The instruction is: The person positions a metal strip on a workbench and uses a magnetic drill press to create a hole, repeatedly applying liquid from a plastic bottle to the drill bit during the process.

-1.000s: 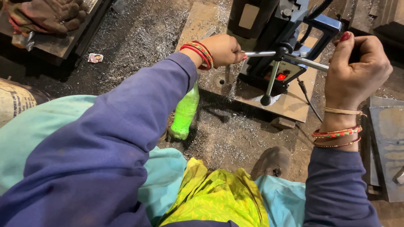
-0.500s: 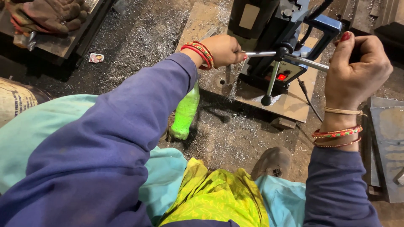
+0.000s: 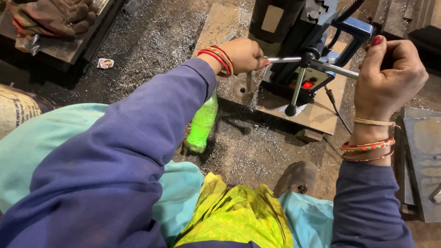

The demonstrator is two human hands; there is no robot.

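A black and blue magnetic drill machine [image 3: 303,50] stands on a rusty steel plate [image 3: 317,115], with a red light lit on its front. Three metal feed-handle spokes stick out of its hub. My left hand [image 3: 245,55] grips the end of the left spoke [image 3: 282,59]. My right hand [image 3: 390,78] is closed around the end of the right spoke [image 3: 337,70]. The third spoke [image 3: 295,94] hangs down with a black knob. Both wrists carry red and green bangles above blue sleeves.
A green plastic bottle [image 3: 201,124] lies on the floor under my left arm. Metal shavings cover the dark floor [image 3: 156,41]. Worn gloves [image 3: 55,18] rest on a bench at the top left. A steel plate [image 3: 422,160] lies at the right. My shoe [image 3: 297,177] shows below the drill.
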